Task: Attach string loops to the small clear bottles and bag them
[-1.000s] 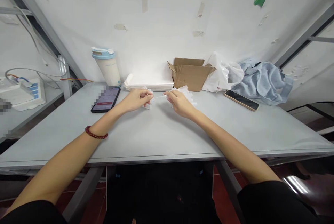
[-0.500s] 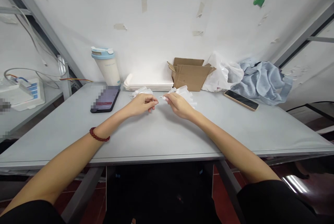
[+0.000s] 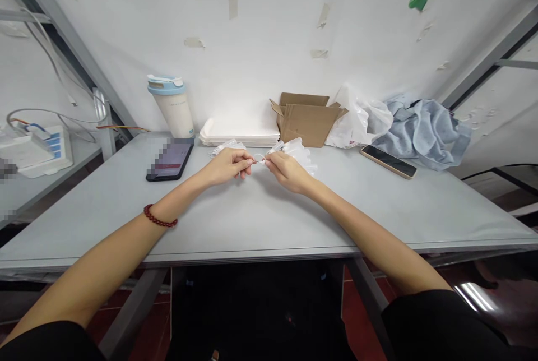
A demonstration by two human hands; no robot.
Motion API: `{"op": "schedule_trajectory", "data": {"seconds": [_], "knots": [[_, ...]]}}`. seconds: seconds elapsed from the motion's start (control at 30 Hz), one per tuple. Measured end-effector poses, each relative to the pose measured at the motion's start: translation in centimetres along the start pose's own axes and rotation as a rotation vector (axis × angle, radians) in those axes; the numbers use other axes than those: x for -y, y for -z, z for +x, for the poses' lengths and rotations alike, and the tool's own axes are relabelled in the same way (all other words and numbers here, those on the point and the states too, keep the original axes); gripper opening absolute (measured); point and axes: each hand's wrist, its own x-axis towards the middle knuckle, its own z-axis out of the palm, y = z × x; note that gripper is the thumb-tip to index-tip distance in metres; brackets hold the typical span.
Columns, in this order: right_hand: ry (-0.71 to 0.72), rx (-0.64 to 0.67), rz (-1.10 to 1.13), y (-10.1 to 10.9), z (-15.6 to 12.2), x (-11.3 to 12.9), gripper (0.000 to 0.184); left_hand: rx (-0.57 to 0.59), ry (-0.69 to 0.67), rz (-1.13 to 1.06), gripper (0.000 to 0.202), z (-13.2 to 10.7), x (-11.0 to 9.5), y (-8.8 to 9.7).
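Note:
My left hand (image 3: pixel 229 165) and my right hand (image 3: pixel 286 170) meet over the middle of the grey table (image 3: pixel 260 215). Both pinch a small clear plastic piece (image 3: pixel 259 159) between their fingertips. A heap of similar clear plastic pieces (image 3: pixel 296 151) lies just behind my right hand. A smaller bunch (image 3: pixel 227 146) lies behind my left hand. A red bead bracelet (image 3: pixel 159 218) is on my left wrist.
A black phone (image 3: pixel 170 162) lies left of my hands, a second phone (image 3: pixel 388 161) to the right. Along the wall stand a lidded cup (image 3: pixel 171 104), a stack of white trays (image 3: pixel 239 134), a cardboard box (image 3: pixel 306 117), a plastic bag (image 3: pixel 357 117) and blue cloth (image 3: pixel 424 128).
My hands have drawn closer together until the fingertips meet. The white bunch my left hand held a second ago now lies on the table behind it.

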Motion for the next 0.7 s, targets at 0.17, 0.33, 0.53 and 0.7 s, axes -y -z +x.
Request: {"op": "schedule_trajectory", "data": {"seconds": [0.17,0.33,0.53,0.7], "knots": [[0.004,0.010,-0.015,-0.2,0.0,0.1,0.026,0.004,-0.001,-0.011,0.023,0.1,0.1,0.0],[0.016,0.029,-0.028,-0.4,0.0,0.0,0.026,0.000,0.006,-0.015,0.023,0.0,0.0,0.0],[0.039,0.007,-0.059,-0.5,0.0,0.0,0.024,-0.033,-0.003,-0.021,0.020,-0.1,0.1,-0.5],[0.061,0.000,-0.094,-1.0,-0.2,-0.1,0.023,-0.065,-0.007,-0.015,0.018,-0.2,0.3,-1.2]]}}
